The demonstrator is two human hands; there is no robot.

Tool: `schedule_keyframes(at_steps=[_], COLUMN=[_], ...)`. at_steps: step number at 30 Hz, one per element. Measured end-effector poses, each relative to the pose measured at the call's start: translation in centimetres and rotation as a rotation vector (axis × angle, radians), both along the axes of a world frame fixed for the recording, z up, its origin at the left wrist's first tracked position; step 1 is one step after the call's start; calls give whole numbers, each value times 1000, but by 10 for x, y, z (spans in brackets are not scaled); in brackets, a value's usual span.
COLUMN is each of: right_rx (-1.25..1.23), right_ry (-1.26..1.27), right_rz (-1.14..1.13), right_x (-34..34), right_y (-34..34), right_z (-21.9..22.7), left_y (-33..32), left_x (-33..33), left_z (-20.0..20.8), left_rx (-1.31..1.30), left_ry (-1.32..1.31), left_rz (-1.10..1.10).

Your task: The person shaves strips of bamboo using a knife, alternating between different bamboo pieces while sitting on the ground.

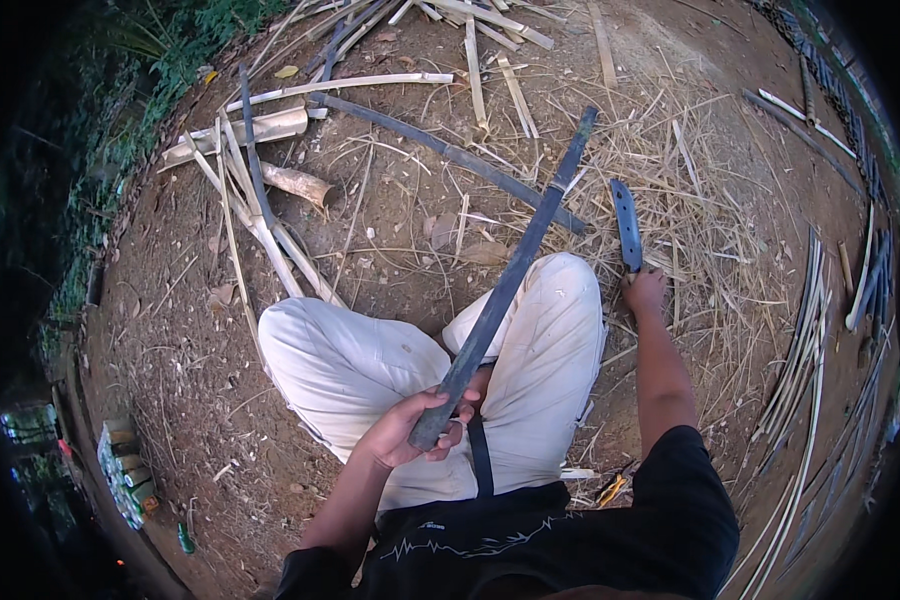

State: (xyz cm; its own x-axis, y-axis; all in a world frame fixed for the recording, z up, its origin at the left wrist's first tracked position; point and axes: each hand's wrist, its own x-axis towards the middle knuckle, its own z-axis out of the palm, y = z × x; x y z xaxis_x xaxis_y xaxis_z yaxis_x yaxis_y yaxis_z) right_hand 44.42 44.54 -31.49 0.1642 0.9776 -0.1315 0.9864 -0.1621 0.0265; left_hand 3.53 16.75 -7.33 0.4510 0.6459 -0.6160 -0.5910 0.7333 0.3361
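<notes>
My left hand (pixel 398 432) is wrapped around the near end of a long, dark bamboo strip (pixel 510 275). The strip slants up and to the right, past my bent knee, with its far end over the ground. Out to the right, my right hand (pixel 646 290) is closed on the handle of a broad knife (pixel 625 222). Its dark blade has several holes and points away from me, low over pale shavings (pixel 705 215). Most of the handle is hidden in my fingers. Another dark bamboo strip (pixel 450 152) lies on the ground beyond my knees.
Split bamboo pieces (pixel 280 125) and a cut bamboo section (pixel 295 184) lie at the front left. Several pale slats (pixel 500 20) are heaped farther off. Thin strips (pixel 805 340) run along the right side. Bottles (pixel 128 470) lie at the left, and an orange-and-black tool (pixel 611 489) near my right hip.
</notes>
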Motion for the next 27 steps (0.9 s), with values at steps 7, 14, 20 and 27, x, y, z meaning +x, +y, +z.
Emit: schedule_keyframes(at_steps=[7,14,20,27], right_rx=[-98,98,255,-17], right_ry=[135,249,533,550], right_rz=[-63,-118,128,690], right_x=[-21,-22,-73,-156], right_y=[25,9,-77,-200], right_z=[13,57,179,249], left_y=[-21,-22,-26,-36], left_x=[-25,-28,-29,10], left_z=[-17,-1,6,4], left_rx=[-89,-95,31,237], left_ry=[-238,-144,-126,622], left_rz=[133,250,176,24])
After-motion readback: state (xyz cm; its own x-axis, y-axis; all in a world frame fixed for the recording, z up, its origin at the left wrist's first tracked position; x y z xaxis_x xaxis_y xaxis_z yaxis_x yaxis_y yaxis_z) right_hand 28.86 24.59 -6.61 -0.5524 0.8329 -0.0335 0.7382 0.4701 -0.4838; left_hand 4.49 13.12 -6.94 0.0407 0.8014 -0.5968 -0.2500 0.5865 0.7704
